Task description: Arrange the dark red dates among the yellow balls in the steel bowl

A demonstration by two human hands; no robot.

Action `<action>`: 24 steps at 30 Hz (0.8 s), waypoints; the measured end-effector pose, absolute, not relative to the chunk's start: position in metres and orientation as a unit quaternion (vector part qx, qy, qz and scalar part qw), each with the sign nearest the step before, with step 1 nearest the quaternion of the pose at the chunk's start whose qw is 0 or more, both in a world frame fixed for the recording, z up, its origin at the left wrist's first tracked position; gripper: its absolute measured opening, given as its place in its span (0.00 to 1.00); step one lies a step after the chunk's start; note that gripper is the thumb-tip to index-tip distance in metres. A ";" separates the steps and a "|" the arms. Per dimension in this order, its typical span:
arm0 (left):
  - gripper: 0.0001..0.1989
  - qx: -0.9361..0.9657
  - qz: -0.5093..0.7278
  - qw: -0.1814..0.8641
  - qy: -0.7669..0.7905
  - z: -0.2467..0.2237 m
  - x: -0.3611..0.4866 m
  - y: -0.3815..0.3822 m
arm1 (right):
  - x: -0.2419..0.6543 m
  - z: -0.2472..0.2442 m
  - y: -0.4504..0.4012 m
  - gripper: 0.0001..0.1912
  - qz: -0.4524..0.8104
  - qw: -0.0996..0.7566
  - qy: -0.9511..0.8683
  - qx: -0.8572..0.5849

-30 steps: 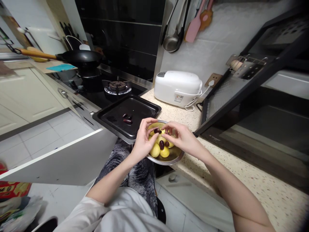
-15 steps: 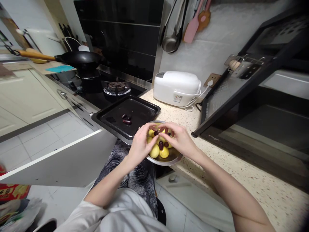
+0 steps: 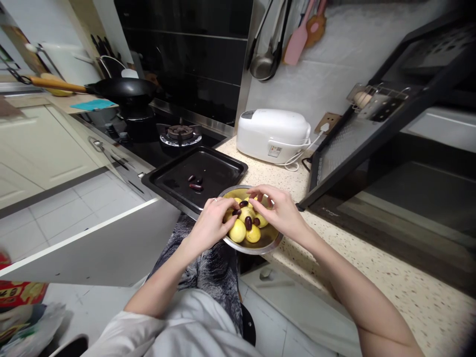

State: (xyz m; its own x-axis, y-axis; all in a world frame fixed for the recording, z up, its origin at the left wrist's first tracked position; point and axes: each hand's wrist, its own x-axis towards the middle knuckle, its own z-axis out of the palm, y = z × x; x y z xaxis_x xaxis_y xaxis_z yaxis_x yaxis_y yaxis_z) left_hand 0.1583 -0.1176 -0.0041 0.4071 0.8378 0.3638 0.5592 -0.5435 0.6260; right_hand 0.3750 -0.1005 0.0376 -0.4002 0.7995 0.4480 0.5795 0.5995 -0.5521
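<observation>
A metal bowl [image 3: 269, 243] holds several round yellow fruits [image 3: 237, 231] with small dark purple fruits [image 3: 248, 223] lying on and among them. My left hand [image 3: 215, 218] reaches over the bowl's left side, its thumb and fingers closed round a dark fruit [image 3: 236, 212]. Over the right side of the bowl is my right hand [image 3: 277, 208], fingers curved and apart, with nothing visible between them. Left of the bowl, a black baking tray [image 3: 219, 171] carries a few more dark fruits [image 3: 196, 187].
Behind the bowl stands a white rice cooker [image 3: 273, 134] with its cord. A dark oven or rack [image 3: 372, 198] fills the right. The stove [image 3: 180, 134] and a black wok [image 3: 126, 89] are at the back left. An opened cabinet door [image 3: 111, 248] juts out at lower left.
My hands have moved apart, the left one leftward and the right one slightly rightward, uncovering more of the bowl. My left hand now pinches a dark fruit at the bowl's left side.
</observation>
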 end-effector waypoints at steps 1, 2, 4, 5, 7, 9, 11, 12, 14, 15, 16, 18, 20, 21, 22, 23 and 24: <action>0.06 0.816 0.330 0.213 0.424 -0.003 0.157 -0.117 | 0.375 0.037 -0.100 0.07 0.156 0.351 -0.822 -0.420; 0.07 0.819 0.326 0.217 0.419 -0.003 0.156 -0.117 | 0.375 0.037 -0.100 0.07 0.157 0.349 -0.823 -0.420; 0.08 0.823 0.320 0.224 0.413 -0.001 0.155 -0.117 | 0.375 0.037 -0.099 0.06 0.158 0.345 -0.825 -0.419; 0.09 0.823 0.320 0.227 0.412 -0.001 0.154 -0.118 | 0.375 0.036 -0.099 0.06 0.159 0.344 -0.825 -0.418; 0.10 0.820 0.324 0.232 0.410 0.000 0.153 -0.118 | 0.375 0.036 -0.099 0.06 0.159 0.343 -0.826 -0.419; 0.11 0.817 0.330 0.240 0.409 0.000 0.153 -0.118 | 0.376 0.035 -0.098 0.06 0.158 0.341 -0.827 -0.419; 0.11 0.812 0.339 0.244 0.407 -0.001 0.152 -0.118 | 0.376 0.035 -0.098 0.07 0.158 0.340 -0.827 -0.418; 0.11 0.810 0.344 0.245 0.406 -0.002 0.153 -0.118 | 0.376 0.034 -0.097 0.07 0.158 0.341 -0.828 -0.417; 0.10 0.809 0.349 0.248 0.404 -0.002 0.153 -0.118 | 0.375 0.035 -0.097 0.06 0.157 0.342 -0.828 -0.416; 0.11 0.808 0.349 0.249 0.403 -0.001 0.153 -0.118 | 0.375 0.035 -0.097 0.06 0.156 0.343 -0.828 -0.416; 0.11 0.808 0.350 0.248 0.405 -0.001 0.152 -0.117 | 0.375 0.036 -0.098 0.06 0.155 0.343 -0.828 -0.416; 0.12 0.804 0.360 0.233 0.413 0.000 0.148 -0.114 | 0.375 0.037 -0.098 0.06 0.154 0.342 -0.828 -0.418; 0.13 0.792 0.385 0.189 0.435 -0.001 0.138 -0.105 | 0.376 0.039 -0.099 0.05 0.153 0.342 -0.827 -0.420; 0.14 0.782 0.397 0.159 0.454 -0.004 0.132 -0.098 | 0.376 0.039 -0.099 0.05 0.152 0.343 -0.826 -0.422; 0.15 0.770 0.403 0.128 0.478 -0.007 0.123 -0.091 | 0.376 0.039 -0.099 0.05 0.151 0.343 -0.825 -0.423; 0.16 0.757 0.397 0.100 0.509 -0.011 0.114 -0.082 | 0.376 0.039 -0.099 0.05 0.150 0.342 -0.825 -0.424; 0.18 0.747 0.380 0.082 0.540 -0.016 0.104 -0.073 | 0.376 0.039 -0.098 0.06 0.150 0.342 -0.825 -0.423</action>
State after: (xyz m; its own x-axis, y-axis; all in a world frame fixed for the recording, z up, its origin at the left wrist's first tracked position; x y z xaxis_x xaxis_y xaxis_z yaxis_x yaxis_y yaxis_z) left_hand 0.1039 -0.0726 -0.0163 0.1280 0.8679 0.4799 0.7436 -0.4041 0.5326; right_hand 0.3763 -0.0984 0.0388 -0.4074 0.8015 0.4377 0.5965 0.5964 -0.5371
